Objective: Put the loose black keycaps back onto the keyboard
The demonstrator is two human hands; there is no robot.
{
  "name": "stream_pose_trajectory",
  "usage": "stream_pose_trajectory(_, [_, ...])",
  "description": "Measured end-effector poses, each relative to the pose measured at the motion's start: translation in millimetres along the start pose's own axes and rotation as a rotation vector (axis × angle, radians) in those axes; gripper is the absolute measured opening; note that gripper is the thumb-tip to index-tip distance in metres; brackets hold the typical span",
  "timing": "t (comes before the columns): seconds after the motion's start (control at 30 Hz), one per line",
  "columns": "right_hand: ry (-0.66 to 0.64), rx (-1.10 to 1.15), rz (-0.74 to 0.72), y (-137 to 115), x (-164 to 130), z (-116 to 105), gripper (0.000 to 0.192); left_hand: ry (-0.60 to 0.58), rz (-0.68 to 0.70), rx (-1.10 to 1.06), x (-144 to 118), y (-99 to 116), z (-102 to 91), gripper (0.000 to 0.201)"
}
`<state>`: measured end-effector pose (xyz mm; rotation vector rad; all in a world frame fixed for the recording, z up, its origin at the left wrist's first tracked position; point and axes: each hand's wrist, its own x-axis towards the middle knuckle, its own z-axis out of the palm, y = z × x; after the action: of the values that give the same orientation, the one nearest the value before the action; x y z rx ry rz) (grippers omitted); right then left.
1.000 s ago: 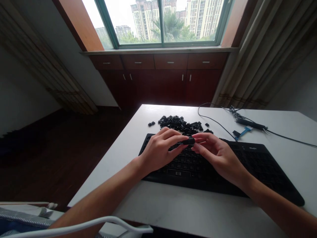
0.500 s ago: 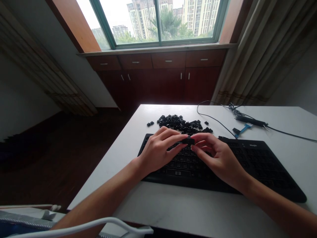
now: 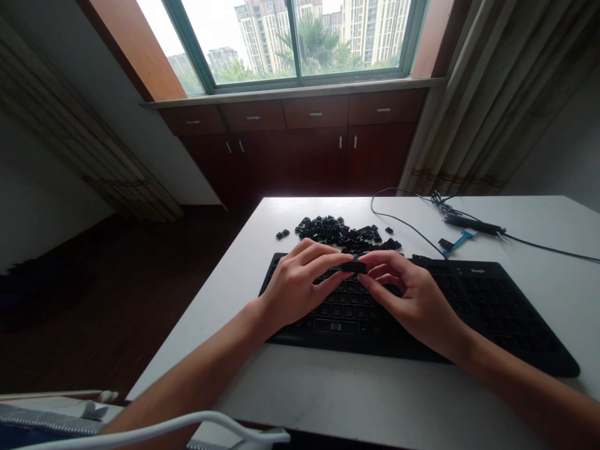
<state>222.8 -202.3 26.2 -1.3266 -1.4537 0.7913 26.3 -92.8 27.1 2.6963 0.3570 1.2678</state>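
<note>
Beyond the left half of the keyboard (image 3: 497, 306), which is lying on the white table (image 3: 210, 312), a pile of loose black keycaps (image 3: 328, 230) is sitting. Beyond its right half, a blue brush (image 3: 460, 242), a black rod-like thing (image 3: 473, 224) and a bundled cable (image 3: 440, 201) are resting. Your own hands are hiding some of its keys. Over its left half, your left hand (image 3: 300, 275) and right hand (image 3: 412, 290) are pinching opposite ends of a small black piece (image 3: 354, 267) between thumbs and fingers, backs facing up, forearms slanting inward from its near side.
</note>
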Motion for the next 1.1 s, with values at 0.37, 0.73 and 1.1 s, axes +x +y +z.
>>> stream_pose_trajectory(0.37, [-0.009, -0.031, -0.004, 0.8, -0.3, -0.6, 0.030, 0.021, 0.012, -0.014, 3.5, 3.3, -1.5, 0.028])
stream_pose_trajectory(0.73, [-0.024, -0.066, -0.011, -1.8, -0.1, -0.7, 0.031, 0.004, 0.004, -0.023, 3.6, 2.6, -1.7, 0.024])
stream_pose_trajectory(1.1, [-0.013, -0.131, -0.138, -2.5, 0.0, 0.5, 0.028, -0.037, 0.049, -0.020, -0.4, -1.9, -1.6, 0.030])
